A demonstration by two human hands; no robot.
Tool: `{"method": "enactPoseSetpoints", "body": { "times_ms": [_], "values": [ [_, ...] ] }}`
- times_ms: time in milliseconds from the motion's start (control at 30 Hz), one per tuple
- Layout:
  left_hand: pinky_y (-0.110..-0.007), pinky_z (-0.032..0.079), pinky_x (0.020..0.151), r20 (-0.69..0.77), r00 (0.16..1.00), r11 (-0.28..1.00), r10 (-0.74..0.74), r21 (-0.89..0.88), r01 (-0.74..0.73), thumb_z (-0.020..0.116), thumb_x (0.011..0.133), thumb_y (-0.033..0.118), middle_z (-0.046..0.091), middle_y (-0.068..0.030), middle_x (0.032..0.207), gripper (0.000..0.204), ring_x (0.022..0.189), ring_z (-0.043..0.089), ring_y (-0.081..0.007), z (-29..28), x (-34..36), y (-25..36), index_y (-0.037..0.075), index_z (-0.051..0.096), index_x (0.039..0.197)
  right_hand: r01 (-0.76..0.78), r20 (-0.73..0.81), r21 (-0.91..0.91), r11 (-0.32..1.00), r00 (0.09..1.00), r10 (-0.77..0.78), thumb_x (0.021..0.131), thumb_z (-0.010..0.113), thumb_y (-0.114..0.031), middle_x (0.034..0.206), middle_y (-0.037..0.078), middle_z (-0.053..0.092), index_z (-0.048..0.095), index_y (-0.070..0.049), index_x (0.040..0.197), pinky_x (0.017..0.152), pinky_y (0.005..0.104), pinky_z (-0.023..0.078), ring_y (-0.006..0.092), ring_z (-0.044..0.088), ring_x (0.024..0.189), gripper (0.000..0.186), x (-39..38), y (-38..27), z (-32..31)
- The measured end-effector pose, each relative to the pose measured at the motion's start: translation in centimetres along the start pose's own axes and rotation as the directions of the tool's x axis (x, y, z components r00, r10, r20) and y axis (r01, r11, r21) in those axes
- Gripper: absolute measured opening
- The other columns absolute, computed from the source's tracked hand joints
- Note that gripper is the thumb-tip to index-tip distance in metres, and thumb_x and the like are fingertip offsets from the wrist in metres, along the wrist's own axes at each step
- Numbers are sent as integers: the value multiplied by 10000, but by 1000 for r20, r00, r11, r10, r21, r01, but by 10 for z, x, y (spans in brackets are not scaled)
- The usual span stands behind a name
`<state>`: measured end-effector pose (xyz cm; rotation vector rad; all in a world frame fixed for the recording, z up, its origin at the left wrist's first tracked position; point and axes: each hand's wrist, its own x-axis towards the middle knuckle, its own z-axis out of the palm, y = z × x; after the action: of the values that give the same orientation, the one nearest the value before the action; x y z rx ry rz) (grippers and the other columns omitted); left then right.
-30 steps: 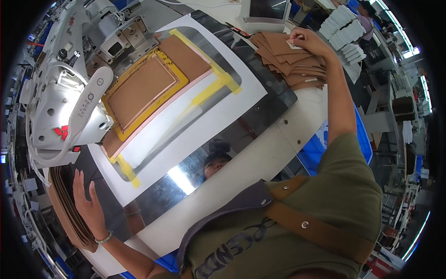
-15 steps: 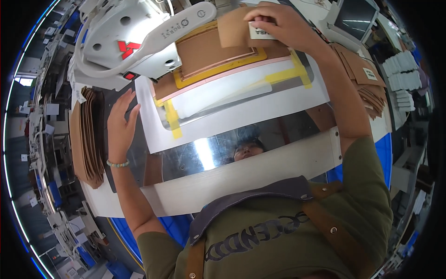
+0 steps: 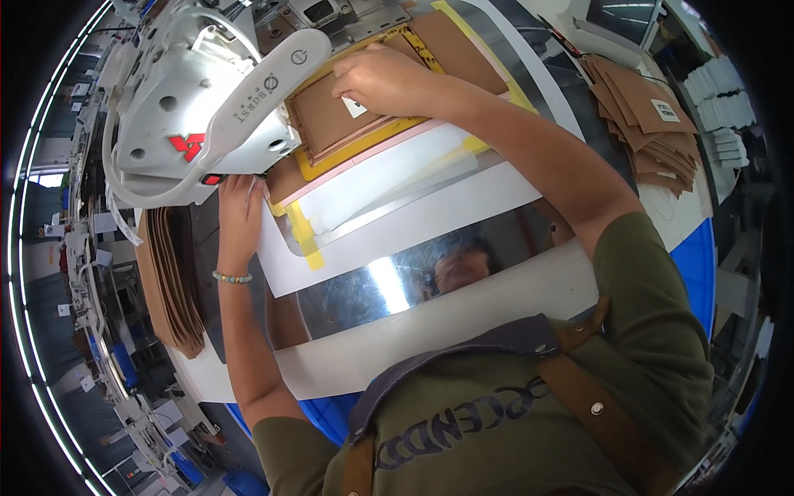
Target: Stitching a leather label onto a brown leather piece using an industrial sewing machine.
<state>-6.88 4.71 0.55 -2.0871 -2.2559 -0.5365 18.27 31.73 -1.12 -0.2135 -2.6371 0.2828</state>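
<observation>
My right hand (image 3: 380, 81) pinches a brown piece with a white label (image 3: 356, 107), lowering over or resting within a yellow rectangular frame (image 3: 331, 172) that holds brown board. The frame lies on layers of pink and brown material, edged with yellow tape (image 3: 304, 240), on a white sheet (image 3: 413, 231). My left hand (image 3: 241, 211) is at the sheet's left edge, just under a white machine head (image 3: 190, 116), fingers bent together; what they grip is too small to make out.
Brown pieces are stacked at the left (image 3: 165, 281) and piled with labels at the right (image 3: 649, 132). A monitor (image 3: 620, 25), white bundles (image 3: 715, 99) and blue bins (image 3: 693, 273) stand around the worktable. A reflective metal strip (image 3: 347, 298) runs along the front.
My right hand has carried a labelled brown piece from the right-hand pile leftward into the frame. My left hand has moved up to the machine head, its fingers now closing. The camera view has turned.
</observation>
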Motion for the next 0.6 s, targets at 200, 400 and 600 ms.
{"method": "enactPoseSetpoints", "body": {
  "times_ms": [200,400,600],
  "values": [
    [-507,398,1166,104,968,872,-227,-422,249,596,1115,262,668,-258,1389,401,1361,561,-403,33,27,15,-49,656,1361,-22,-17,3,1000,1000,22,954,681,-88,1038,65,743,834,-84,1067,996,439,494,267,702,1104,191,2,-10,8],
    [-445,258,1327,135,988,980,71,-192,-44,521,1152,217,503,-61,1681,432,1581,407,-308,33,53,38,123,579,1570,-36,-20,-7,999,999,36,908,693,-56,1036,95,741,836,-74,1056,986,469,523,297,713,1093,207,1,-7,14],
    [-424,273,1334,119,978,985,170,-55,-164,538,1141,197,506,-30,1683,484,1581,418,-277,31,65,33,157,518,1623,-17,-49,38,999,999,19,904,683,-48,1032,102,735,832,-69,1045,976,466,537,310,714,1072,206,0,-8,16]
  ]
}}
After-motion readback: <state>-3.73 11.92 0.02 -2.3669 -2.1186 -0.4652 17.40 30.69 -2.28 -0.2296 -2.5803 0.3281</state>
